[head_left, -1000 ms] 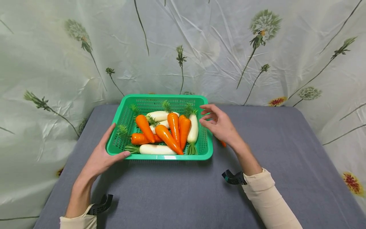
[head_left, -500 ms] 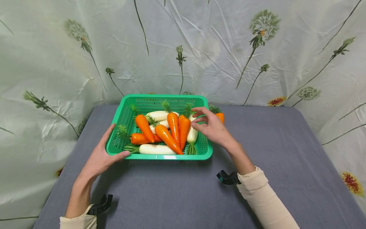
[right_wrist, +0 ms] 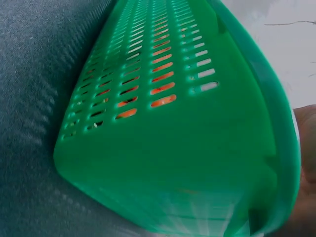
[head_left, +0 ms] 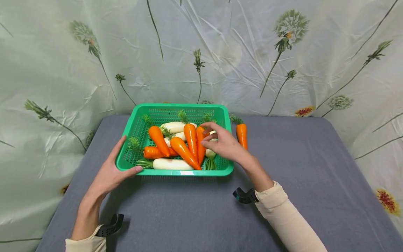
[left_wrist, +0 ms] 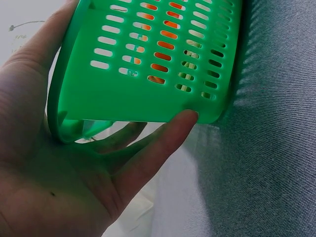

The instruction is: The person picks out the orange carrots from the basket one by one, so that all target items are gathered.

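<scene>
**A:** State the position of the basket.
**B:** The green basket (head_left: 189, 173) rests on the grey surface (head_left: 179, 217), long side facing the person. Its walls are slotted.

**A:** Contents?
**B:** Orange carrots (head_left: 158, 140) and white radishes (head_left: 173, 164) with green tops. They lie loosely, some across one another. One radish lies along the front wall; another stands lengthwise near the right wall, partly covered by the right hand (head_left: 224, 141).

**A:** Condition of the left hand (head_left: 111, 172)?
**B:** It holds the near left corner of the basket. The thumb lies over the front rim; the other fingers are spread along the left side. In the left wrist view, one fingertip touches the outer wall near the corner.

**A:** And the right?
**B:** It reaches over the right rim. The fingers are bent, with a gap between thumb and index finger, beside the rightmost carrot in the basket. Contact with that carrot cannot be determined; the right wrist view shows mainly the outer wall.

**A:** Items outside?
**B:** One loose carrot (head_left: 241, 135) lies on the surface just right of the basket, leaves pointing away from the person. A plant-printed sheet (head_left: 239, 87) hangs behind.
</scene>
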`<state>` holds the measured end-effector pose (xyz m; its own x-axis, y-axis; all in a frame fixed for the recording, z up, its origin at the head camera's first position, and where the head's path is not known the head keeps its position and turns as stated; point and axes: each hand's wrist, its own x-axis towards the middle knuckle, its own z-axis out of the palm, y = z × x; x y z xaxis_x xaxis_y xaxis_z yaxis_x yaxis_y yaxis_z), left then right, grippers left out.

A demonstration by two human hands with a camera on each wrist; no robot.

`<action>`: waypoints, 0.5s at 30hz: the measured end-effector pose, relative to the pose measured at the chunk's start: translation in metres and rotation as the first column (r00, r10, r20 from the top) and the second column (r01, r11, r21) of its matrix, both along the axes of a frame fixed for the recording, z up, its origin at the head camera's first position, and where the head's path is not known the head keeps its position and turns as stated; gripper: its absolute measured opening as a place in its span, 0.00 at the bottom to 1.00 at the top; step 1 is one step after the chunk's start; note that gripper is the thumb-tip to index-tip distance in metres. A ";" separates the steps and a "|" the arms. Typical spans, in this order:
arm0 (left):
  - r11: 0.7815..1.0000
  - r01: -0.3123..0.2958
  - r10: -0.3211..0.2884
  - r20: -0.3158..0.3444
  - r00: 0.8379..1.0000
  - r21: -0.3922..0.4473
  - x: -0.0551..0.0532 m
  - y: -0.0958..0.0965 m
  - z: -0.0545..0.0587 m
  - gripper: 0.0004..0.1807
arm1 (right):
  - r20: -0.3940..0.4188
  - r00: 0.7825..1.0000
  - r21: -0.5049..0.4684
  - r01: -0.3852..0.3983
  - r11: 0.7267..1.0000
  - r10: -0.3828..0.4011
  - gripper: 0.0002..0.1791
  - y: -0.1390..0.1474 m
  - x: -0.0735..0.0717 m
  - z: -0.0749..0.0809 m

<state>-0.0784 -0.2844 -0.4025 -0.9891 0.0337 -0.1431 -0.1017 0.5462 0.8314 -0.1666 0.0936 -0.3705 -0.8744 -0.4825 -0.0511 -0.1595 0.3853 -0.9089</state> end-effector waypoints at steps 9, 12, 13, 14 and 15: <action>1.000 -0.004 0.004 0.008 1.000 0.017 0.001 0.001 0.001 0.63 | -0.035 0.998 0.092 -0.054 0.994 0.058 0.32 -0.012 -0.001 -0.001; 1.000 -0.005 0.005 0.005 1.000 0.015 0.001 0.001 0.000 0.63 | -0.037 0.997 0.121 -0.062 0.991 0.067 0.33 -0.014 -0.002 -0.001; 1.000 -0.005 0.005 0.003 1.000 0.015 0.001 0.001 0.000 0.63 | -0.035 0.997 0.128 -0.066 0.990 0.071 0.33 -0.014 -0.003 -0.001; 1.000 -0.005 0.005 0.002 1.000 0.013 0.001 0.001 0.000 0.63 | -0.032 0.997 0.134 -0.069 0.989 0.074 0.33 -0.015 -0.003 -0.001; 1.000 -0.004 0.004 0.000 1.000 0.011 0.001 0.001 0.000 0.63 | -0.025 0.997 0.136 -0.072 0.988 0.076 0.33 -0.016 -0.003 -0.001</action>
<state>-0.0779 -0.2835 -0.4024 -0.9893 0.0309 -0.1427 -0.1040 0.5363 0.8376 -0.1700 0.0775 -0.3717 -0.8386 -0.5366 -0.0942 -0.2187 0.4898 -0.8440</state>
